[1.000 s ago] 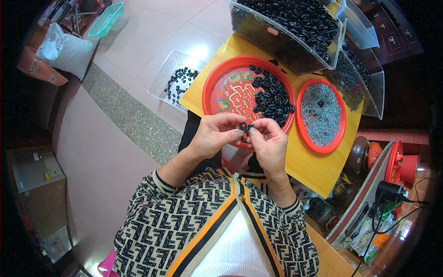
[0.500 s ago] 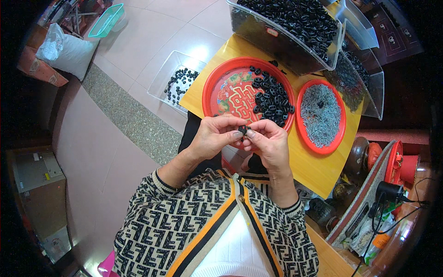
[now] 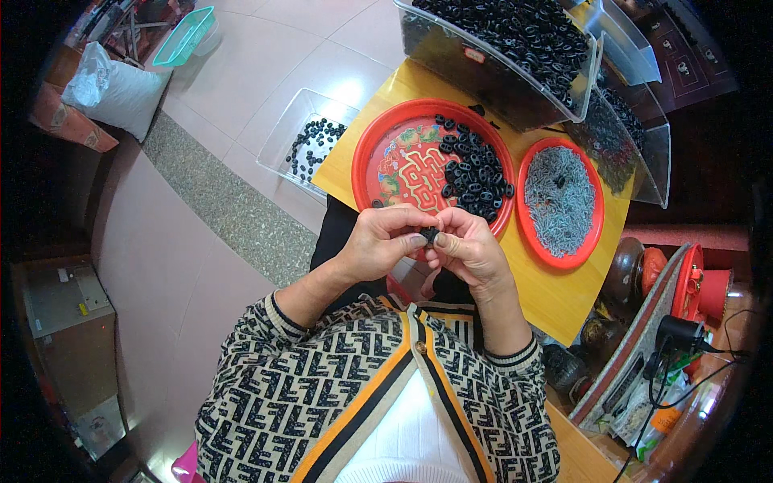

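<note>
My left hand and right hand drawn slightly toward me, fingers pinched together on one black piece between them, one large red tray beyond, one smaller tray to their right

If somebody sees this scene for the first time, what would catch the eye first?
Probably the large round red tray on the yellow table, with black oval pieces heaped on its right side. To its right, a smaller red tray holds small silvery-grey parts. Near the picture's centre, the left hand and right hand pinch a small black piece together.
</note>
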Available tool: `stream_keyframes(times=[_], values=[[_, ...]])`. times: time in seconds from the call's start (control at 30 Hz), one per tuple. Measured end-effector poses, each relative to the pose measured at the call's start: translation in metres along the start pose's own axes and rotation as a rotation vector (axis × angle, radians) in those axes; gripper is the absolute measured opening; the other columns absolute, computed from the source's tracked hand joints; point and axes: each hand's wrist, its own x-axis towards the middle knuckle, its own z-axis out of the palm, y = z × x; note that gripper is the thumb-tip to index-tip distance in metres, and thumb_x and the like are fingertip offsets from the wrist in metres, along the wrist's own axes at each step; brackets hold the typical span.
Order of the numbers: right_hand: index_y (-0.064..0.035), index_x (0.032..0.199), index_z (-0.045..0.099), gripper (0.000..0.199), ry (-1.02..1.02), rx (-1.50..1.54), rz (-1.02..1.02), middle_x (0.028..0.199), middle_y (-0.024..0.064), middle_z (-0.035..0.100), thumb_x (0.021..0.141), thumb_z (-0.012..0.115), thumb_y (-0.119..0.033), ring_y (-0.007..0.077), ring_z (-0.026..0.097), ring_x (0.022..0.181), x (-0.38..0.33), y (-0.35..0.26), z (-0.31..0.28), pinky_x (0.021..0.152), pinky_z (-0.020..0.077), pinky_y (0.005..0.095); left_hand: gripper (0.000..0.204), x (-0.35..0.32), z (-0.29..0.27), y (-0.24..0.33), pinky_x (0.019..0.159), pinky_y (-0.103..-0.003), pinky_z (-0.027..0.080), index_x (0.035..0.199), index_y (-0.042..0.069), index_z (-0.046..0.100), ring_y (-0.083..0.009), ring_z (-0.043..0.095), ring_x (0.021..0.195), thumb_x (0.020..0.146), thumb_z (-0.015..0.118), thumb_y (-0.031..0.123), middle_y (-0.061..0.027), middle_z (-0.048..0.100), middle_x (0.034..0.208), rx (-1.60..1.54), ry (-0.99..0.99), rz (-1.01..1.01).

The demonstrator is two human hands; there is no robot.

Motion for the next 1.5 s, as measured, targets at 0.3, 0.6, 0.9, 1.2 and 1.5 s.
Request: stream_keyframes(times=[0.3,0.6,0.9,1.2,1.5], values=[[-0.0003,0.086,0.054,0.015,-0.054,-0.086,0.044,0.072,0.0069,0.059,0.076,0.063,-0.007,0.0126,0.059,0.061,0.005,-0.006,0.005,0.053,0.0501,0.0212,0.022,-0.004,-0.001,-0.005,0.063,-0.022,0.046,0.097,-0.003,0.057,-0.0116,0.056,0.073,0.075,0.056,-0.007,-0.0066,0.057,0.085,0.074,0.061,0.065],[0.0012,0.088,0.054,0.013,-0.036,-0.086,0.0,0.074,0.0093,0.06,0.077,0.06,-0.004,0.015,0.06,0.062,0.005,-0.019,0.012,0.055,0.0512,0.023,0.022,0.006,0.001,0.013,0.064,-0.021,0.046,0.098,-0.004,0.057,-0.0101,0.056,0.074,0.076,0.054,-0.007,-0.0065,0.057,0.087,0.06,0.029,0.094],[0.0008,0.083,0.056,0.007,0.188,-0.367,-0.051,0.071,0.0069,0.059,0.078,0.057,-0.004,0.0117,0.058,0.059,0.009,-0.022,0.025,0.053,0.0492,0.022,0.039,-0.004,-0.007,0.002,0.066,-0.021,0.045,0.115,-0.003,0.046,-0.0093,0.054,0.076,0.077,0.053,-0.007,-0.0053,0.053,0.088,-0.117,0.122,0.014],[0.0029,0.085,0.056,0.01,0.705,-0.21,-0.764,0.073,0.0098,0.058,0.08,0.052,-0.004,0.0162,0.057,0.069,-0.026,-0.216,-0.019,0.058,0.0477,0.0252,0.025,-0.016,-0.046,0.003,0.061,-0.019,0.044,0.102,-0.006,0.053,-0.0078,0.051,0.07,0.077,0.057,-0.003,-0.0044,0.051,0.084,0.141,0.333,0.13],[-0.003,0.077,0.061,0.009,0.303,-1.783,-0.381,0.075,0.0137,0.057,0.07,0.06,-0.009,0.0298,0.056,0.071,-0.003,-0.049,-0.004,0.064,0.0459,0.0365,0.02,-0.041,-0.065,-0.01,0.057,-0.019,0.044,0.098,-0.006,0.054,-0.0077,0.051,0.065,0.078,0.057,-0.001,-0.0043,0.051,0.081,0.183,0.418,0.034]])
